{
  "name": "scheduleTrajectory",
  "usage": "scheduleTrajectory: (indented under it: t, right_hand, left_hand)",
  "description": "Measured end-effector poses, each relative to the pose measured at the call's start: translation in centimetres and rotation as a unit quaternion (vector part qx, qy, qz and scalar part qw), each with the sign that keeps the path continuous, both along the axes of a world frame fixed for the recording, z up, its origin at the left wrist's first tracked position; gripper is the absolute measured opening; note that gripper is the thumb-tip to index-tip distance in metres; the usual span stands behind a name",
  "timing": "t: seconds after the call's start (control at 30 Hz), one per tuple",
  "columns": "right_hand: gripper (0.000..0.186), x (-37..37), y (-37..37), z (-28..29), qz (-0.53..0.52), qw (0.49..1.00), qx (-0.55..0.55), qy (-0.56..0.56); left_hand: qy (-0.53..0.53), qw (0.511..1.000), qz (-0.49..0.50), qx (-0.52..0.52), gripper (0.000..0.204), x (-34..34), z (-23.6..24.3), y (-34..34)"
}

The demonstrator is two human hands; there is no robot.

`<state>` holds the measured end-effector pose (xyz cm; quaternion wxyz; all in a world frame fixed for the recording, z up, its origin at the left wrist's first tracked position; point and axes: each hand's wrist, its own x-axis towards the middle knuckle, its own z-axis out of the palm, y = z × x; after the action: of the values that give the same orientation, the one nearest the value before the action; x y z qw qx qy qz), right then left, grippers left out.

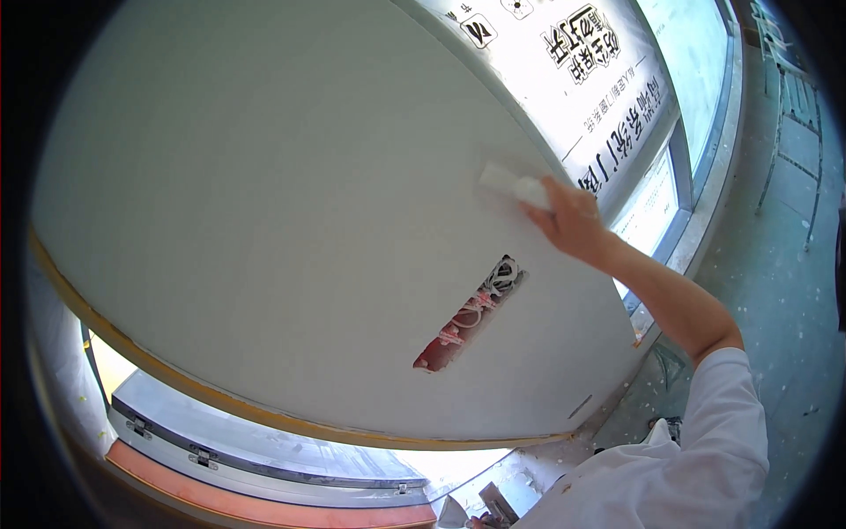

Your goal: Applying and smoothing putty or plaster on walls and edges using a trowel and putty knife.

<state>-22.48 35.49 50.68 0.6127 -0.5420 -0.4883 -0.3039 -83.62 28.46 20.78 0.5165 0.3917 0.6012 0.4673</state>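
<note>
Against a wide pale grey wall panel (pixel 264 220), my right hand (pixel 573 216) grips a white scraper-like tool (pixel 500 179). The tool is smeared by motion, so its exact kind is unclear; it lies at the panel's surface near the right edge. Below it, a long slot (pixel 441 344) cut in the panel shows coiled white and dark cables (pixel 500 278) on a reddish backing. At the lower edge, only a bit of my left hand (pixel 480 522) shows, closed by a grey flat-bladed tool (pixel 500 504). A pale blade-like piece (pixel 453 513) sits beside it.
A window with printed protective film (pixel 573 79) borders the panel on the right. Along the panel's lower side runs a yellowish edge strip (pixel 203 397), with a hinged window frame (pixel 264 450) and an orange-pink ledge (pixel 264 511) below. A metal ladder-like frame (pixel 797 159) stands over the white-spattered floor (pixel 749 291).
</note>
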Motion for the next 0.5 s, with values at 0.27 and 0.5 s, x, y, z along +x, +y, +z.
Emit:
scheduleTrajectory:
  t: [0.27, 0.5]
  right_hand:
    - [0.036, -2.4, 0.2, 2.8, 0.004, 0.997, -0.007, 0.073]
    - [0.035, -0.8, 1.2, -4.3, 0.017, 0.979, -0.004, 0.204]
  left_hand:
    - [0.037, 0.998, 0.053, -0.021, 0.037, -3.7, 0.4, -5.9]
    - [0.031, 0.996, 0.079, -0.015, 0.037, -4.8, -0.8, -6.6]
